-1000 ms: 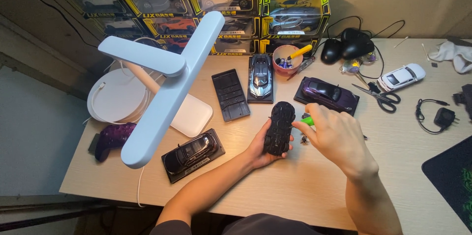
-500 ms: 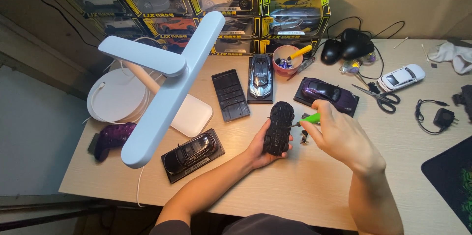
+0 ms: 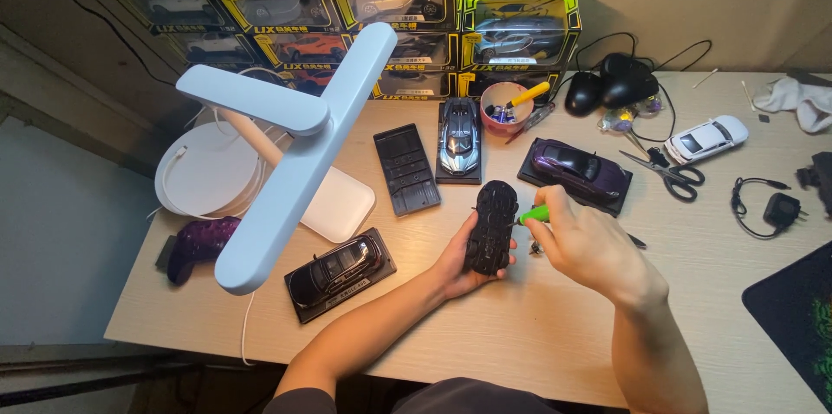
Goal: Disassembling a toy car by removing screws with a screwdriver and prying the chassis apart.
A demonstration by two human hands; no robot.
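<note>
My left hand (image 3: 458, 260) grips a black model car (image 3: 491, 227) held upside down above the wooden desk (image 3: 537, 345), its underside facing me. My right hand (image 3: 588, 242) holds a green-handled screwdriver (image 3: 535, 214) with its tip against the car's right side. A couple of small screws lie on the desk just below the screwdriver; they are tiny and partly hidden by my right hand.
A white desk lamp (image 3: 295, 145) reaches over the left side. Around my hands stand a black car on a base (image 3: 338, 268), an empty black base (image 3: 406, 169), a silver car (image 3: 458, 138), a purple car (image 3: 579, 169), scissors (image 3: 672, 173) and a white car (image 3: 706, 137). Boxed model cars line the back.
My right hand has shifted slightly, bringing the green screwdriver closer against the car's side. The left hand and the car have stayed in place.
</note>
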